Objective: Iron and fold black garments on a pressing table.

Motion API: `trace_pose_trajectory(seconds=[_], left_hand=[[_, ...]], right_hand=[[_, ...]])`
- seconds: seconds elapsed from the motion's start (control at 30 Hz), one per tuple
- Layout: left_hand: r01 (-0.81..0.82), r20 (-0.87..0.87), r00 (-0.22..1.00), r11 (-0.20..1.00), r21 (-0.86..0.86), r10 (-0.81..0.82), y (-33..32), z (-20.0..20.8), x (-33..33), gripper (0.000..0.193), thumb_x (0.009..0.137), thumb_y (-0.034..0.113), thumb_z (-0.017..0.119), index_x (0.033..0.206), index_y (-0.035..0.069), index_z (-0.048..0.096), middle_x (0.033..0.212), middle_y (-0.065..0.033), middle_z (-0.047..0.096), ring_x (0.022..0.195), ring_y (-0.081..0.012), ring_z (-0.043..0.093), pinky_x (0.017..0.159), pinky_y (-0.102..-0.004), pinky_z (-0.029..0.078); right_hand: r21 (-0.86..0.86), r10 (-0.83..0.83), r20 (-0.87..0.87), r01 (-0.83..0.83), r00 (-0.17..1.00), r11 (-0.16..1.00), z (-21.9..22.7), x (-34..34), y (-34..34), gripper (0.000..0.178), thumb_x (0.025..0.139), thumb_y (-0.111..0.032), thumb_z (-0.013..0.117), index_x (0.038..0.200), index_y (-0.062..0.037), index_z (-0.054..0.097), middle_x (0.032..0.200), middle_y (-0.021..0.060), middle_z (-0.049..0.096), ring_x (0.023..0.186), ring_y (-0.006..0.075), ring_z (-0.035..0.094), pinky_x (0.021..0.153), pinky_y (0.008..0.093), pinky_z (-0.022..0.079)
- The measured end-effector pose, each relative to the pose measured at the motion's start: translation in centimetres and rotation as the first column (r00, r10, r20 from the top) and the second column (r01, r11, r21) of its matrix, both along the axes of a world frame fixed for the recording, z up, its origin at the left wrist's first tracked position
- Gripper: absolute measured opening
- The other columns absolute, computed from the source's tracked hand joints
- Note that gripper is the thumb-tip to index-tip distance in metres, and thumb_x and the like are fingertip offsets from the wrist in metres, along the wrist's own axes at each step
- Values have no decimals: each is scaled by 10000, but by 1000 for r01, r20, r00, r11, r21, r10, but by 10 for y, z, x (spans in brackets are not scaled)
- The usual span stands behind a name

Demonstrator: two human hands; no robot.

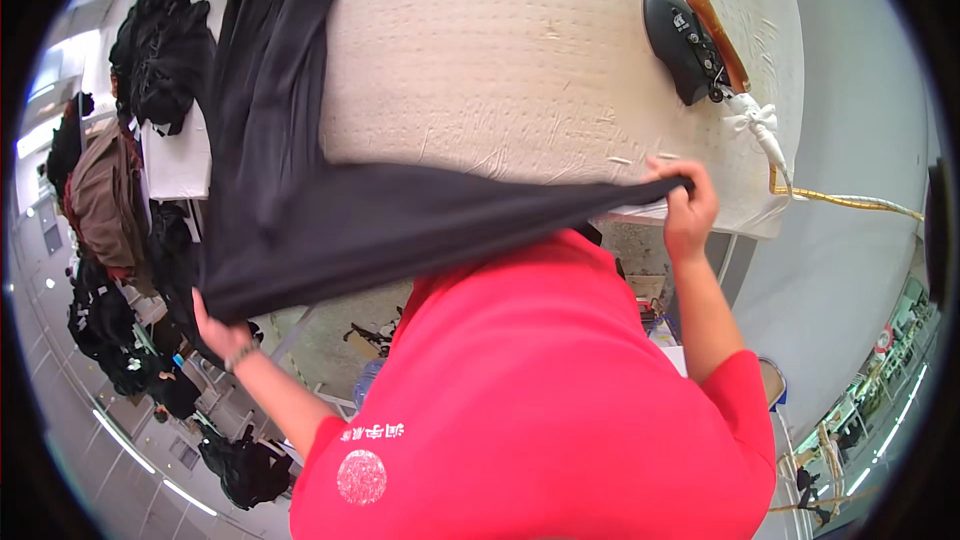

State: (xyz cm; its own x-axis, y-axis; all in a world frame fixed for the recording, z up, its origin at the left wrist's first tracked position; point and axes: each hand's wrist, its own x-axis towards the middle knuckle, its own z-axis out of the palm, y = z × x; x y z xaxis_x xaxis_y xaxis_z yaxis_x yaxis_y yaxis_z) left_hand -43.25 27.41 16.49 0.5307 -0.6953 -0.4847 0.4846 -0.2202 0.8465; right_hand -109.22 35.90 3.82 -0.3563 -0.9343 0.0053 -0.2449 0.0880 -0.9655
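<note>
My bare right hand (690,212), at 3 o'clock, grips the long, smooth black fabric piece (330,220), which runs to my bare left hand (224,334) at 8 o'clock and up to 11 o'clock; whether the left one grips, I cannot tell. Caution: uneven pull may skew or crease it. Its far end is cut off; folds blur.
</note>
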Motion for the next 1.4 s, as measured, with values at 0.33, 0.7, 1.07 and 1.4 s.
trace_pose_trajectory(seconds=[0.33, 0.7, 1.07, 1.4], left_hand=[[524, 318, 753, 818, 238, -576, -301, -73, -106, 234, 909, 284, 769, 1014, 82, 714, 879, -2, 706, 690, -124, 637, 564, -269, 485], [847, 475, 46, 287, 447, -879, -462, -186, -282, 415, 869, 448, 795, 918, 49, 691, 955, -2, 694, 814, -119, 613, 619, -298, 507], [896, 862, -283, 205, 395, -421, -475, -197, -275, 446, 934, 417, 710, 1087, 3, 642, 774, -148, 643, 721, -261, 613, 705, -366, 477], [876, 723, -378, 28, 481, -579, -499, -174, -291, 404, 999, 313, 625, 1162, -56, 654, 1031, -247, 720, 1010, -386, 686, 880, -413, 520]], right_hand=[[91, -545, -268, 583, 795, 807, -64, -37, -12, 259, 1031, -212, 566, 1026, 41, 617, 880, 61, 622, 817, 110, 531, 766, 287, 469], [158, -159, -914, 687, 374, 710, -11, -44, -36, 373, 971, -253, 657, 1248, -6, 623, 1223, 185, 672, 1132, 332, 642, 986, 414, 489], [382, 175, -899, 522, 403, 763, 17, -76, -223, 442, 928, -305, 721, 1258, -27, 630, 1099, 161, 682, 1003, 303, 664, 885, 416, 514], [558, 412, -549, -48, 728, 828, 36, 105, -321, 384, 860, -197, 751, 1183, -19, 644, 928, 193, 740, 868, 316, 735, 776, 421, 573]])
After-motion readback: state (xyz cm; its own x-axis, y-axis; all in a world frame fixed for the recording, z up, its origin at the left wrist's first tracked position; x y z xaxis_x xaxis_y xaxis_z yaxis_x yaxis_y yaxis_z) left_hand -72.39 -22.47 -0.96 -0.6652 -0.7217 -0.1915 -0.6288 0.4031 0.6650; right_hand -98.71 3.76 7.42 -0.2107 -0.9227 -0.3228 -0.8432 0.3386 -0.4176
